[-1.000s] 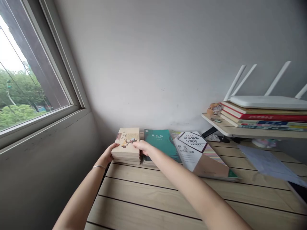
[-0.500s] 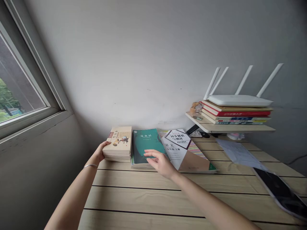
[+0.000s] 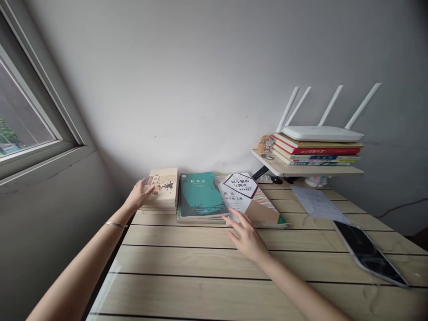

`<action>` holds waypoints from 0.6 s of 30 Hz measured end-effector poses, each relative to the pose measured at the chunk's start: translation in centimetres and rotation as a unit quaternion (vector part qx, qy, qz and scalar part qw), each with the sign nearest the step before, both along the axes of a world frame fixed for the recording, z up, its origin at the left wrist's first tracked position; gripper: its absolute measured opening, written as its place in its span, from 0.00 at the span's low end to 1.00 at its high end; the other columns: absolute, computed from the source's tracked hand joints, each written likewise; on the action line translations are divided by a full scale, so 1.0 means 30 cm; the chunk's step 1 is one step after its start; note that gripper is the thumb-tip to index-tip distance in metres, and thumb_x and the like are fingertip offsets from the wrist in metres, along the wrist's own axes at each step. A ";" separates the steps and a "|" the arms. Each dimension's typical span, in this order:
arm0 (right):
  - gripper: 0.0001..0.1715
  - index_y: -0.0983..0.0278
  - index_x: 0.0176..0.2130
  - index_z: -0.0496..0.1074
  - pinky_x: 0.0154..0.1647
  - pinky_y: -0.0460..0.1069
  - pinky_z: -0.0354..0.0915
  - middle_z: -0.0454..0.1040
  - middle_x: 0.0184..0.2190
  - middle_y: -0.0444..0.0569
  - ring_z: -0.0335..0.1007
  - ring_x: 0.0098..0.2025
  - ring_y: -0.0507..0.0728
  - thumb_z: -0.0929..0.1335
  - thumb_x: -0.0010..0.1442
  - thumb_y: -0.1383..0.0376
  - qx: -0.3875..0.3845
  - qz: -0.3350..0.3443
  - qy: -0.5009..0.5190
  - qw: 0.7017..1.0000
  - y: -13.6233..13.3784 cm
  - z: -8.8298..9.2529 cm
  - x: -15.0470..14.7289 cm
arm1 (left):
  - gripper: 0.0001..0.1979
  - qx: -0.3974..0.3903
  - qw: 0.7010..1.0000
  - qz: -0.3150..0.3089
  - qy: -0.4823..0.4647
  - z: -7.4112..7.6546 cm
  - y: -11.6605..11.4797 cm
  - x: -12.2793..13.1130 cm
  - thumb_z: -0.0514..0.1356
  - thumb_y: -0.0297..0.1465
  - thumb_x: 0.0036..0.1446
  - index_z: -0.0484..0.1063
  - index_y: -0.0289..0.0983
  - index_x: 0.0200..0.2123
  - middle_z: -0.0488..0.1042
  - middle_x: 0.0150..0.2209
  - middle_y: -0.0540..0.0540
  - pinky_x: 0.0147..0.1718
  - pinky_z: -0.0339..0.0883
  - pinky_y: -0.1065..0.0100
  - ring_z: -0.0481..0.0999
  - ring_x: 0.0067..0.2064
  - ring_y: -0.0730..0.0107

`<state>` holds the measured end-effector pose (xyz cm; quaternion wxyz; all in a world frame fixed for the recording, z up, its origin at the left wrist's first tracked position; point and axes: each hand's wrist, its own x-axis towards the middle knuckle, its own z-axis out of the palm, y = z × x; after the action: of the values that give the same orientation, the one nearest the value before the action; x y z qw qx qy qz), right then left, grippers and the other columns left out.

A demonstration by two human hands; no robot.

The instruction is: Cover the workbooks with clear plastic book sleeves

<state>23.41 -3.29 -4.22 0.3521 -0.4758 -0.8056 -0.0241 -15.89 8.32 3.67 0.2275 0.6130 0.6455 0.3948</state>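
My left hand (image 3: 139,195), with a bracelet on its wrist, rests at the left side of a stack of small cream books (image 3: 163,187). Its fingers are spread over the left edge of the top cover. Beside that stack lies a pile topped by a teal book (image 3: 202,196). To its right is a pile with a white and brown workbook (image 3: 249,200) on top. My right hand (image 3: 247,236) is open at the front corner between the teal book and the workbook, its fingertips near their edges; whether they touch is unclear.
A wall shelf (image 3: 310,169) at the right holds several stacked books (image 3: 317,151) under a white router (image 3: 321,133), with small figurines (image 3: 266,143) beside them. Below lie a translucent sheet (image 3: 319,204) and a dark tablet (image 3: 369,252) on the slatted table (image 3: 200,290). A window (image 3: 26,116) is at left.
My right hand has moved right, from over the teal book to the workbook's front corner. My left hand's fingers have loosened on the cream stack. The view has shifted slightly.
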 end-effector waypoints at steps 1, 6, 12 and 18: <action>0.25 0.57 0.57 0.65 0.58 0.59 0.61 0.58 0.61 0.55 0.57 0.61 0.62 0.64 0.60 0.66 -0.010 -0.007 -0.004 1.000 0.020 -0.009 0.009 | 0.37 0.028 0.996 -0.017 0.078 -0.015 -0.028 0.018 0.63 0.45 0.47 0.60 0.38 0.59 0.54 0.64 0.35 0.60 0.46 0.49 0.48 0.66 0.45; 0.36 0.56 0.63 0.56 0.59 0.58 0.59 0.45 0.67 0.54 0.53 0.64 0.65 0.67 0.57 0.63 -0.039 -0.036 -0.044 0.998 0.108 -0.065 -0.003 | 0.43 0.164 0.888 -0.099 0.418 -0.120 -0.139 0.101 0.66 0.34 0.45 0.53 0.45 0.64 0.51 0.66 0.39 0.60 0.26 0.41 0.45 0.66 0.43; 0.31 0.54 0.60 0.61 0.59 0.67 0.55 0.57 0.62 0.58 0.58 0.60 0.70 0.67 0.58 0.62 0.006 -0.101 -0.127 0.987 0.140 -0.093 -0.057 | 0.37 0.180 0.869 -0.096 0.450 -0.169 -0.100 0.083 0.60 0.26 0.49 0.55 0.42 0.63 0.58 0.63 0.38 0.61 0.35 0.49 0.54 0.64 0.49; 0.29 0.57 0.59 0.64 0.60 0.66 0.52 0.68 0.54 0.60 0.60 0.58 0.70 0.68 0.58 0.62 0.041 -0.120 -0.178 0.976 0.139 -0.081 -0.079 | 0.36 0.171 0.874 -0.113 0.441 -0.153 -0.062 0.059 0.59 0.24 0.49 0.56 0.44 0.62 0.60 0.63 0.40 0.62 0.35 0.50 0.55 0.64 0.52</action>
<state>21.03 0.88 -6.64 0.2171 -0.5418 -0.7909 -0.1836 -14.13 6.45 -0.93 -0.1456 0.8217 0.5274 0.1595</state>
